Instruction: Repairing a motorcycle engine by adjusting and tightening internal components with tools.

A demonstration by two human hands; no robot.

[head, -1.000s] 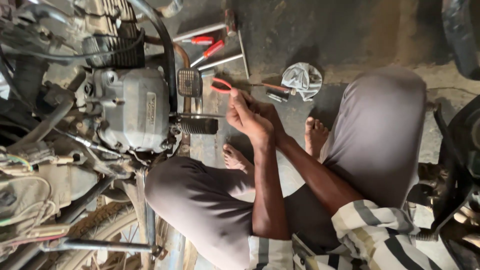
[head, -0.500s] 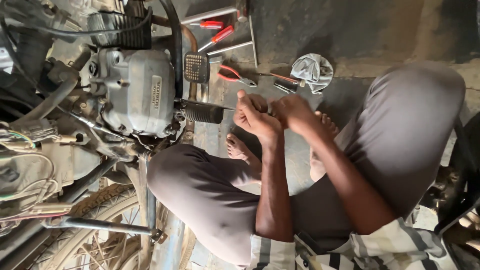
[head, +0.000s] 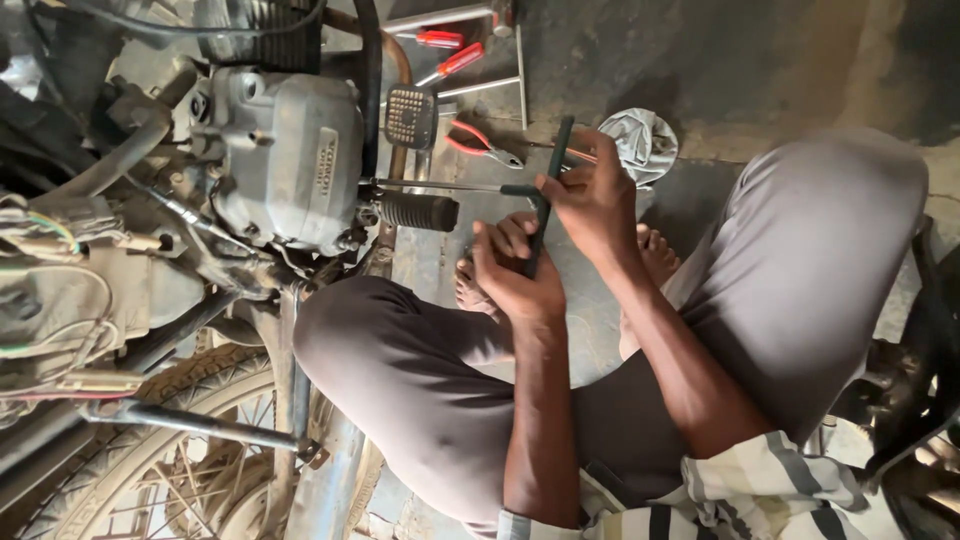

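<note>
Both hands gripped a dark T-handle wrench point(head: 545, 190): left hand point(head: 515, 275) fingers clamped on 1 crossbar end, right hand point(head: 592, 195) clamped on the other. Its shaft reached the engine case point(head: 285, 160). Steel tool looked stiff, heavy-ish; best held at the crossbar ends.

Concrete floor point(head: 760, 60): red-handled screwdrivers point(head: 458, 60), pliers point(head: 482, 143), grey rag point(head: 640, 140), bare feet point(head: 655, 255).

A motorcycle repair workshop, worked at floor level: a grimy motorcycle engine point(head: 285, 160) with loose wiring point(head: 45, 240) and a spoked wheel point(head: 180, 470) stands on a stained concrete floor point(head: 720, 70), where red-handled screwdrivers point(head: 455, 52), pliers point(head: 485, 145) and a crumpled rag point(head: 640, 140) lie scattered.
</note>
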